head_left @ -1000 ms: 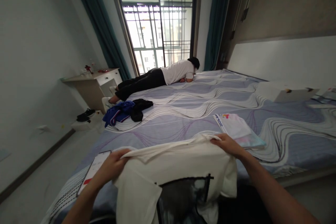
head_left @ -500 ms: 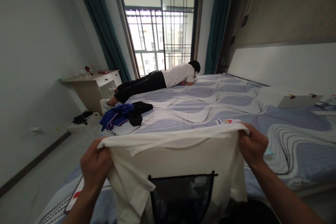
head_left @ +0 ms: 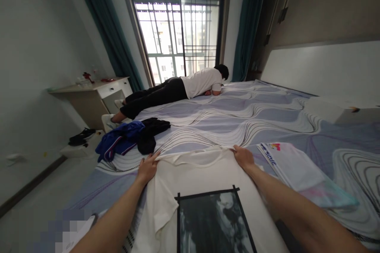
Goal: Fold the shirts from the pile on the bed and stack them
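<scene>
A white T-shirt (head_left: 208, 174) with a large dark printed picture lies spread on the bed in front of me, its neckline away from me and a sleeve folded over at the left. My left hand (head_left: 148, 169) is at the left shoulder, fingers pinching the cloth's edge. At the opposite shoulder, my right hand (head_left: 244, 158) is closed on the fabric. Right of that hand rests a folded pale garment (head_left: 299, 170) with blue lettering and a colourful print. The shirt's lower end runs out of view.
The bed (head_left: 213, 122) has a wavy-patterned sheet. A person (head_left: 198, 83) lies face down across its far side. Blue and black clothes (head_left: 124, 138) are heaped at the left edge. A desk (head_left: 89, 91) and black shoes (head_left: 80, 136) stand left; a white box (head_left: 332, 108) sits right.
Both hands have lowered the T-shirt from the air onto the bed and moved forward, closer together. The pale folded garment at the right has come into fuller view.
</scene>
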A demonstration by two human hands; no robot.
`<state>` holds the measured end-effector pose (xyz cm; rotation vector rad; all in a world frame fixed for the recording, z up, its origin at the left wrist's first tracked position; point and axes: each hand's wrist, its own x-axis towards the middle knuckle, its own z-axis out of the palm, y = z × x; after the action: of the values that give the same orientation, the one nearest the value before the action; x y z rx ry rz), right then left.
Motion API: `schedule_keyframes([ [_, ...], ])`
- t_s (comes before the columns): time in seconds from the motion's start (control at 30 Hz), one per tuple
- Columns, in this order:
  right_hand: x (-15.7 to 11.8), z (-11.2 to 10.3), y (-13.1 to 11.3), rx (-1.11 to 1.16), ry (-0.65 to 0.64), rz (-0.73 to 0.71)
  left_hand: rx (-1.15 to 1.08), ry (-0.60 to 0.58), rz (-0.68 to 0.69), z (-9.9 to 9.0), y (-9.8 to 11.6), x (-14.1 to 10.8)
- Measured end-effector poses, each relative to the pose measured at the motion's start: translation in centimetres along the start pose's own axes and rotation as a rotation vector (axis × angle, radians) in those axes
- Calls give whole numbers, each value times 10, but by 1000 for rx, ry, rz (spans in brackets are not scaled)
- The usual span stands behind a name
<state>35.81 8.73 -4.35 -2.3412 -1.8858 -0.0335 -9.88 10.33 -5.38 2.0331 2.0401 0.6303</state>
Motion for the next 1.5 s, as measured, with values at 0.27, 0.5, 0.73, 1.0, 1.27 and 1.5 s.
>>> schedule_keyframes([
  [0.27,83,30,-4,-7,-3,2,-175,-98,3,23,-35,91],
  [0.5,131,47,-11,-37,15,-34,-415,-37,62,46,-42,141],
  [0.73,126,30,-38,-107,61,-4,-539,-59,-32,34,-27,149],
  [1.0,-24,45,-120,41,94,-361,-9,132,293,51,128,-4],
  [1.27,-89,28,-65,118,-25,-286,309,-69,185,45,88,-85],
  [1.5,-120,22,-33,67,55,-163,348,-49,-284,-35,-4,-119],
])
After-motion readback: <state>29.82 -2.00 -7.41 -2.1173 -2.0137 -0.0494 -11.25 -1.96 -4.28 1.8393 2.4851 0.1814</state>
